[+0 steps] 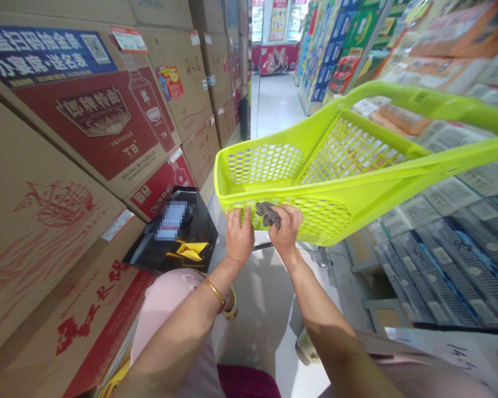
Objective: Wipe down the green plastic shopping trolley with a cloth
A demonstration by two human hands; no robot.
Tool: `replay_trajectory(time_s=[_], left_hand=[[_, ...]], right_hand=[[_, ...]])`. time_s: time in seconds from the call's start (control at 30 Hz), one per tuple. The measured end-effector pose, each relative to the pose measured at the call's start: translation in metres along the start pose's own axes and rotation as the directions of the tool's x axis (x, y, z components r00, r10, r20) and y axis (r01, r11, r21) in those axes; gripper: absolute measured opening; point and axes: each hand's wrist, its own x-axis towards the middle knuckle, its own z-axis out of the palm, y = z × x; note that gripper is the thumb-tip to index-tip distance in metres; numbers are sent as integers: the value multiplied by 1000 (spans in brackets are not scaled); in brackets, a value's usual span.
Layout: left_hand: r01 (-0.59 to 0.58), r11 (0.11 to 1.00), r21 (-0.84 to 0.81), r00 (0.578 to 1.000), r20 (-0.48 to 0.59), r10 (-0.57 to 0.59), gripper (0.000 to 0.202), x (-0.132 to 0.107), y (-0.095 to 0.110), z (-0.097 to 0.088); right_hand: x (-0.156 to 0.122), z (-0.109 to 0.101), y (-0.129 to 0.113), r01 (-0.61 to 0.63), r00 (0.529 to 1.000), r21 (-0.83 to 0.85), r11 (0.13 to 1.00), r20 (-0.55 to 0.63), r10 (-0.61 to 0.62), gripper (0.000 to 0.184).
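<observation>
Two bare grips of yours are at the near wall of the lime-green basket (pixel 348 193), side by side with a narrow gap between them. Your right grip (pixel 285 224) is pinching a crumpled grey cloth (pixel 267 214), thumb and fingers pressed together on it; bunching it this small probably lets your fingertips push it firmly against the plastic lattice. That cloth sticks out toward your left grip (pixel 239 237), whose fingers are curled at the same wall; you likely keep them there to steady it, though whether they hook into the holes or merely rest on it, I cannot tell. Beyond both grips lies the basket's hollow, and its long handle (pixel 444 105) reaches away to the right of your right grip, perhaps turned aside so that this wall faces you. Left of your left grip, a black bag (pixel 203 221) sits close against stacked cartons (pixel 108 132), presumably to leave the floor (pixel 257 293) below your grips free for your feet. Farther right of your right grip, wrapped packs (pixel 440 265) lie in sloping rows.
</observation>
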Motion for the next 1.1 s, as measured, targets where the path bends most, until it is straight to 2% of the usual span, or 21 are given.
replay_trajectory(time_s=[0.23,0.37,0.47,0.57,0.7,0.83,0.97,1.1], left_hand=[[-51,998,29,999,-10,52,35,-1,6,-25],[-115,993,-6,993,-31,114,33,11,9,-32],[-112,994,-4,987,-115,110,33,25,11,-24],[-133,991,4,981,-140,132,33,36,16,-12],[-21,1000,-15,987,-160,18,34,44,22,1],[40,998,-55,994,-101,-45,38,53,21,10],[9,997,-73,997,-71,-14,37,58,14,16],[-4,996,-92,996,-91,-5,38,62,6,20]], right_hand=[[4,-2,-5,61,998,48,997,-34,-59,29],[5,-3,-7,57,997,42,998,-50,-55,27],[8,-5,-8,65,995,62,996,-78,-60,27],[16,-7,-9,77,986,77,994,-153,-65,30],[30,-6,-7,82,967,23,996,-242,-74,29],[34,2,0,99,971,-62,993,-212,-110,24],[27,13,6,97,976,-108,989,-185,-116,20],[9,25,10,116,983,-147,982,-126,-135,20]])
